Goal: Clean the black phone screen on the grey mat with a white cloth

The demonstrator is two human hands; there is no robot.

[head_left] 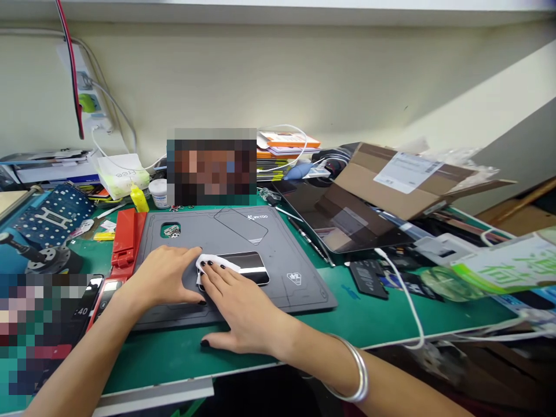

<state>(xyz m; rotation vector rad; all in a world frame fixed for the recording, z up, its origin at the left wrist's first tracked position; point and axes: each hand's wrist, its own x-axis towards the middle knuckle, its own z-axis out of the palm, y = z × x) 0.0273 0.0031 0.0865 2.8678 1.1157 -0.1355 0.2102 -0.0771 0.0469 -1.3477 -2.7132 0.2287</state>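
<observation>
A smartphone with a dark, glossy face lies flat on a grey work mat. My left hand holds the phone's left end, thumb on the near side and fingers on the far side. Under the fingertips of my right hand is a folded white wipe, pressed onto the phone's face. The right thumb sticks out toward the table edge. Behind the phone, a thin, dark-edged glass sheet rests on the mat.
A large dark glass panel and an open cardboard box stand to the right. A white cable hangs over the green table's front edge. At left are a red clamp-like tool, a yellow bottle and a white tub.
</observation>
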